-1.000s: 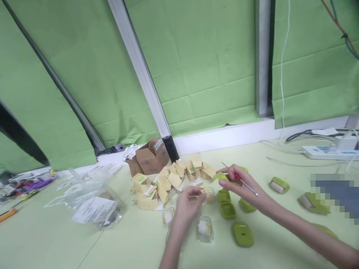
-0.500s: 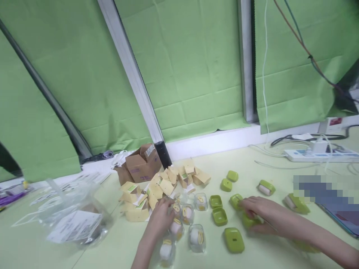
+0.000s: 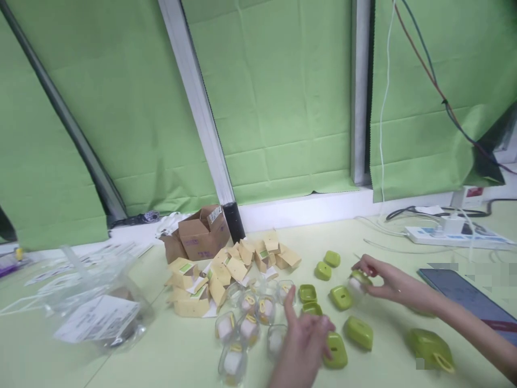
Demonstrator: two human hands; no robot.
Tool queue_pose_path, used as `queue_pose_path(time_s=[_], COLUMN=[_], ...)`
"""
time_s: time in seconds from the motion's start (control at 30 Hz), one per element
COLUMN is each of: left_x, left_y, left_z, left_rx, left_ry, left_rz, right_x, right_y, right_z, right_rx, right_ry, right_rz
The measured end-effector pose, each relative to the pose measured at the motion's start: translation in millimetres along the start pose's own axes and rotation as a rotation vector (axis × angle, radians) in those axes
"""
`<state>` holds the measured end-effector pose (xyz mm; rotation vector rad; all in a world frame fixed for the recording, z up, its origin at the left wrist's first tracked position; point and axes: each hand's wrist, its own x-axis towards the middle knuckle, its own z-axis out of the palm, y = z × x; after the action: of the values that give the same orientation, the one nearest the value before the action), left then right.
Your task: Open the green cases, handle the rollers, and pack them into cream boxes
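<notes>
My right hand (image 3: 377, 277) pinches a small green case with a white block (image 3: 356, 285) showing under it, held just above the table. My left hand (image 3: 302, 339) is over the table with its thumb raised and fingers apart, nothing visible in it. Its fingertips overlap a slotted green lid (image 3: 337, 353); I cannot tell whether they touch. Clear plastic cases (image 3: 233, 364), several of them, hold white blocks with yellow loops left of this hand. Around the right hand lie a green lid (image 3: 341, 297), another green lid (image 3: 359, 332) and a green case with a yellow loop (image 3: 431, 347).
Opened cream cardboard packets (image 3: 220, 275) are heaped before a brown box (image 3: 204, 234). A clear plastic bag (image 3: 109, 323) with a label lies on the left. On the right are a tablet-like device (image 3: 464, 296) and a white power strip (image 3: 456, 236) with cables.
My left hand has moved right, from the clear cases to near the green lids. My right hand has moved up and now lifts a green case with a white block.
</notes>
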<state>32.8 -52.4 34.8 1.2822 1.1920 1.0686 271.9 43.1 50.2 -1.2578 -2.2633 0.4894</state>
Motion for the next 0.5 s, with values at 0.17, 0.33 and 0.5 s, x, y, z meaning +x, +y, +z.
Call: queue_pose_path(time_s=[0.17, 0.33, 0.5], left_x=[27, 32, 20], left_y=[-23, -19, 1], left_z=[30.0, 33.1, 27.9], left_rx=[-0.183, -0.395, -0.713], left_ry=[-0.118, -0.088, -0.075], left_rz=[-0.173, -0.16, -0.141], right_x=[-1, 8, -6], right_y=[-56, -71, -79], right_z=[12, 22, 15], right_rx=[0.444, 0.709, 0.788], right_ry=[-0.196, -0.146, 0.151], right_rz=[-0.145, -0.174, -0.089])
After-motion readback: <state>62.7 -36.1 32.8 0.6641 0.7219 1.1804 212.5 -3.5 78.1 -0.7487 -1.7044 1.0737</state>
